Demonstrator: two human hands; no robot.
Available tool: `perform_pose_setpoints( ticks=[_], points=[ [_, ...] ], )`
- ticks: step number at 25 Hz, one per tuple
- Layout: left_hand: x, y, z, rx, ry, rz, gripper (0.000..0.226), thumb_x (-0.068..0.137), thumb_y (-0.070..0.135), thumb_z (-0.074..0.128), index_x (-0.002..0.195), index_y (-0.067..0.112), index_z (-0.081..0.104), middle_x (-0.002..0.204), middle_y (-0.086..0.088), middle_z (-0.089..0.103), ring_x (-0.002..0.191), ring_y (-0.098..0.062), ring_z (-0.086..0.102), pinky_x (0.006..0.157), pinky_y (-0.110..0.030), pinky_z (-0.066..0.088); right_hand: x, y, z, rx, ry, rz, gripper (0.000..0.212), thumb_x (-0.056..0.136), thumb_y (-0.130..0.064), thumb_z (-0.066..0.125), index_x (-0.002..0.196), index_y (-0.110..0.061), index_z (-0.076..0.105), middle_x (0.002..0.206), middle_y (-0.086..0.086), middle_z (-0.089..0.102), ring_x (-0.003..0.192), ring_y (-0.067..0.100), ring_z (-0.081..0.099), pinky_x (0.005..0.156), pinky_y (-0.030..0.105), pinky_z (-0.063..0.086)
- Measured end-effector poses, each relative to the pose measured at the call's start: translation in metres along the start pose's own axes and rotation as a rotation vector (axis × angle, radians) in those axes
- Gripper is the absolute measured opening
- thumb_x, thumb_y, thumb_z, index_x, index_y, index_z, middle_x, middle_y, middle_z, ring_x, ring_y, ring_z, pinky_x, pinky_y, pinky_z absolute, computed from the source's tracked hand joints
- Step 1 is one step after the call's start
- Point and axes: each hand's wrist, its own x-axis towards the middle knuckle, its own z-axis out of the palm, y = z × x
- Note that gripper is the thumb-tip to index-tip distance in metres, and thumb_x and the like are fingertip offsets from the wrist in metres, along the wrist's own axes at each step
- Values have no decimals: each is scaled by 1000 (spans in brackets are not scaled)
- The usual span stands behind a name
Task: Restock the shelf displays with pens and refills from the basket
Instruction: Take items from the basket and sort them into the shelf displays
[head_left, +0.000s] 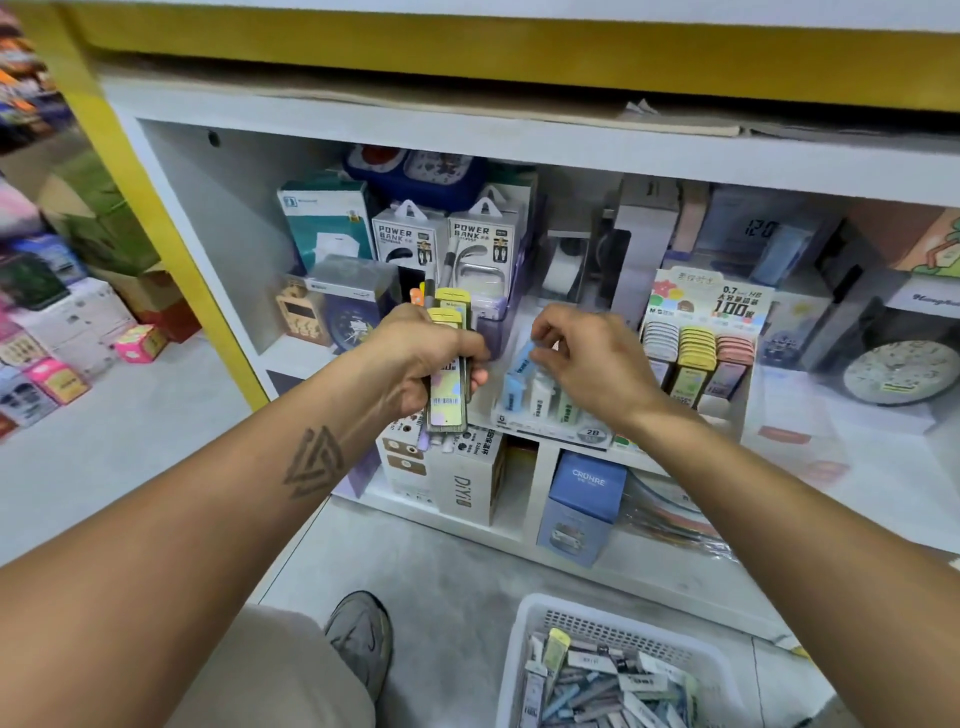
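White plastic basket (524, 639) sits below our hands; left grip (426, 358) clutches spare yellow-topped refill packs (448, 374) while right grip (582, 358) pinches a blue pack (521, 358) into the display tray (550, 428).
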Motion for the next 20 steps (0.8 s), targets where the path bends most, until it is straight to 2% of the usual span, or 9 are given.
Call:
perform_pose_setpoints(
  ticks=[3,8,13,15,18,20],
  points=[
    [-1,-1,-5,23,-9,-9,18,77,-18,64,87,-4,58,58,-21,55,42,-25,56,44,-28,48,2,-1,6,-60,-66,-8,9,89,-22,74,96,-23,68,88,-6,72,83,17,66,76,38,56],
    [0,-2,-10,25,-2,-8,24,77,-19,64,96,-5,58,61,-23,55,43,-25,57,44,-28,49,3,-5,8,-18,-102,1,6,90,-21,74,95,-21,70,87,-4,72,84,18,67,76,39,56],
    [0,-2,-9,28,-2,-7,25,78,-17,65,99,-6,57,61,-21,56,42,-25,58,44,-29,50,4,-7,6,-105,-113,-18,2,92,-21,70,93,-22,72,84,-2,72,83,22,64,74,38,54],
    [0,-2,-8,27,1,-11,26,78,-17,65,100,-6,57,61,-21,57,42,-26,58,45,-29,51,6,-10,6,-158,-181,-31,9,93,-19,66,95,-23,73,90,-2,73,89,23,64,77,37,53],
    [0,-3,-8,24,3,-9,25,77,-18,65,98,-6,57,60,-21,57,42,-26,58,44,-29,51,6,-11,7,-221,-298,-66,29,92,-9,55,107,-24,75,109,-5,71,107,20,57,88,36,49],
    [0,-4,-6,27,-7,-7,25,77,-19,64,96,-5,56,58,-20,56,43,-27,58,45,-29,51,6,-9,5,-230,-313,-79,37,91,-3,52,114,-22,75,115,-9,68,111,16,52,93,32,46]
  ],
)
